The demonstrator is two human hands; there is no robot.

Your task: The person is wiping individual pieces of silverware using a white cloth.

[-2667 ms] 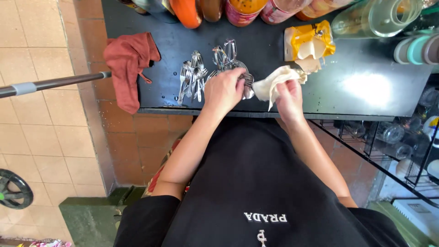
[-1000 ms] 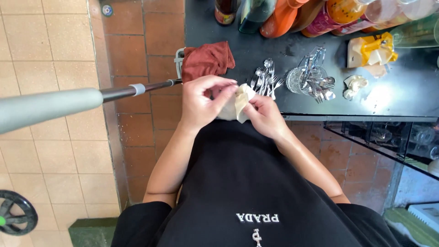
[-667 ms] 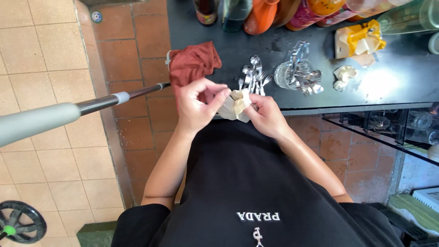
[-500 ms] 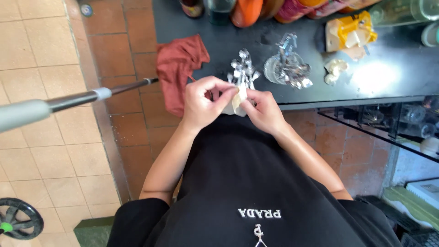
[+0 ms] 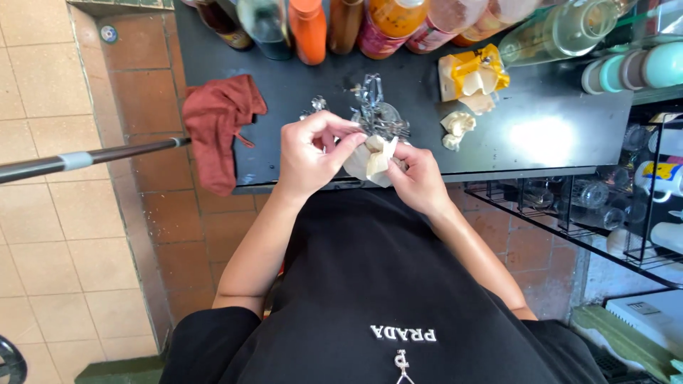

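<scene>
At the near edge of the black counter [image 5: 555, 135], both hands met over a crumpled cream paper napkin [image 5: 371, 160], held just above the counter's front lip. The left hand [image 5: 309, 153] came in from the left with wrist bent, thumb and fingertips pinched on the napkin's upper fold. The right hand [image 5: 418, 178] cupped it from below and the right, fingers curled closed around it. What lay inside the napkin was hidden, so its long axis could not be told.

Just behind the hands, a cluster of shiny metal forks and spoons [image 5: 373, 114] lay on the counter, handles mostly pointing away from the person. A rust-red cloth [image 5: 217, 128] hung over the counter's left edge, beside a dark metal pole [image 5: 85, 158] lying roughly level. A torn yellow packet of cream napkins [image 5: 471, 75] sat to the right, with small crumpled paper scraps [image 5: 455, 128] near it. Bottles of orange and red sauces [image 5: 356, 25] stood along the back.
</scene>
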